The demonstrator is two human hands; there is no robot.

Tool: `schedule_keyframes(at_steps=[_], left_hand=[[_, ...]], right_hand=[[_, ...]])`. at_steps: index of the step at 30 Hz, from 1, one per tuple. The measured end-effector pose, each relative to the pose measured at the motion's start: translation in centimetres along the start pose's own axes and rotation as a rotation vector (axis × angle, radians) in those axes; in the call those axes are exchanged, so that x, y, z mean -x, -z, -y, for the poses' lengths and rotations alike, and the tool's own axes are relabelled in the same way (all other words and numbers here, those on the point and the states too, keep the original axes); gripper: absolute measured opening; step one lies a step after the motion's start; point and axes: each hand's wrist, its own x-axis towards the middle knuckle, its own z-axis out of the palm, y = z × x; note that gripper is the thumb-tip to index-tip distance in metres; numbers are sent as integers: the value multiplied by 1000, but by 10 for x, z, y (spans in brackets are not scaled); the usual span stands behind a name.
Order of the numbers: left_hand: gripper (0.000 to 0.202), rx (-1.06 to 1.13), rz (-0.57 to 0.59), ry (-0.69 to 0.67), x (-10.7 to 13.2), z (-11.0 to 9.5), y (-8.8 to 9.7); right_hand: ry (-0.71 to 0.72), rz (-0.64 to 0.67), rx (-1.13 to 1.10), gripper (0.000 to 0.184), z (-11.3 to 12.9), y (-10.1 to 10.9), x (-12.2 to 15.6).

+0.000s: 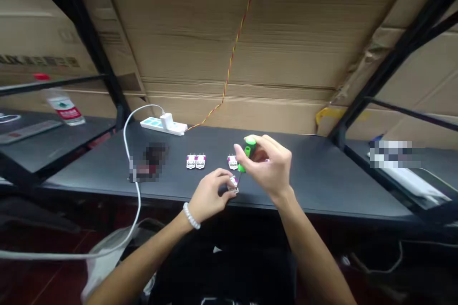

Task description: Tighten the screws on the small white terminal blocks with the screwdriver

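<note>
My right hand [269, 164] is wrapped round a green and black screwdriver [246, 151], held upright with its tip pointing down. My left hand [211, 195], with a white bead bracelet on the wrist, pinches a small white and pink part [233, 183] on the dark table [322, 176], right under the screwdriver tip. Two more such white and pink parts [195, 161] lie side by side to the left, and another [232, 161] sits just behind the screwdriver.
A white power strip [162, 125] with a plugged-in charger lies at the back left; its white cable [130, 176] hangs over the table's front edge. A blurred dark object [148, 162] sits left of the parts. Cardboard boxes [250, 33] and black rack bars stand behind.
</note>
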Motion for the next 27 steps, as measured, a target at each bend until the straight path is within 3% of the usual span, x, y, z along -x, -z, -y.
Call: schedule_keyframes(at_steps=[4, 8, 13, 17, 20, 23, 27], left_hand=[[7, -146, 8, 46, -11, 13, 23], [14, -277, 55, 41, -33, 25, 40], [25, -455, 91, 116, -50, 36, 50], [38, -474, 150, 141, -55, 33, 60], [46, -427, 166, 34, -63, 23, 55], [46, -398, 243, -89, -77, 13, 35], [41, -469, 306, -69, -93, 10, 12]], right_hand=[[-202, -93, -108, 20, -11, 30, 1], [-272, -168, -116, 23, -24, 56, 7], [-282, -135, -117, 22, -35, 63, 16], [-315, -141, -152, 22, -40, 65, 17], [-317, -161, -164, 21, -43, 67, 15], [-311, -158, -152, 20, -45, 70, 14], [-323, -128, -155, 20, -49, 74, 14]])
